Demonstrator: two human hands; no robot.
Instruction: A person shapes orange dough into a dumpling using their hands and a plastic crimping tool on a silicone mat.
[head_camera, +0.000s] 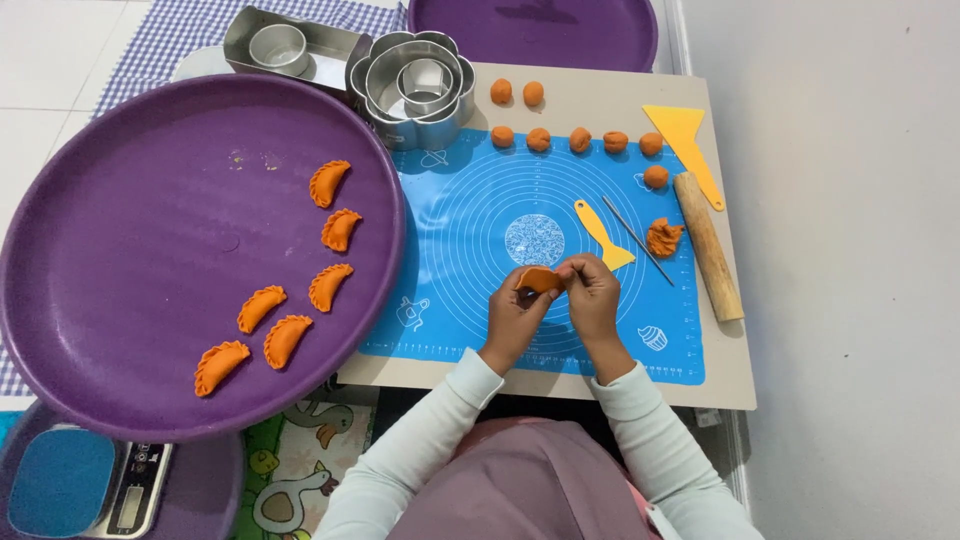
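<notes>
Pinching at the centre of the view, the fingertips of both hands close on one orange dough piece (540, 279) — a folded half-moon held just above the blue silicone mat (450, 220). The left hand (517, 316) cups the piece from below at its 7 o'clock side; the right hand (592, 297) grips the edge at its 3 o'clock side with thumb and forefinger.

Surrounding items, by clock direction from the hands:
- 1 o'clock: a small yellow scraper (603, 234), a thin metal rod (638, 240) and a ragged orange dough scrap (663, 238), all lying on the mat.
- 2 o'clock: a wooden rolling pin (708, 246) along the mat edge, with a larger yellow scraper (684, 142) beyond it.
- 12 o'clock: a row of orange dough balls (578, 139) — two more sit above it on the beige board (590, 95).
- 11 o'clock: nested flower-shaped metal cutters (420, 85).
- 9 o'clock: a large purple tray (120, 250) bearing seven crimped orange pastries (330, 184), well apart from the hands.
- 8 o'clock: a digital kitchen scale (90, 485).
</notes>
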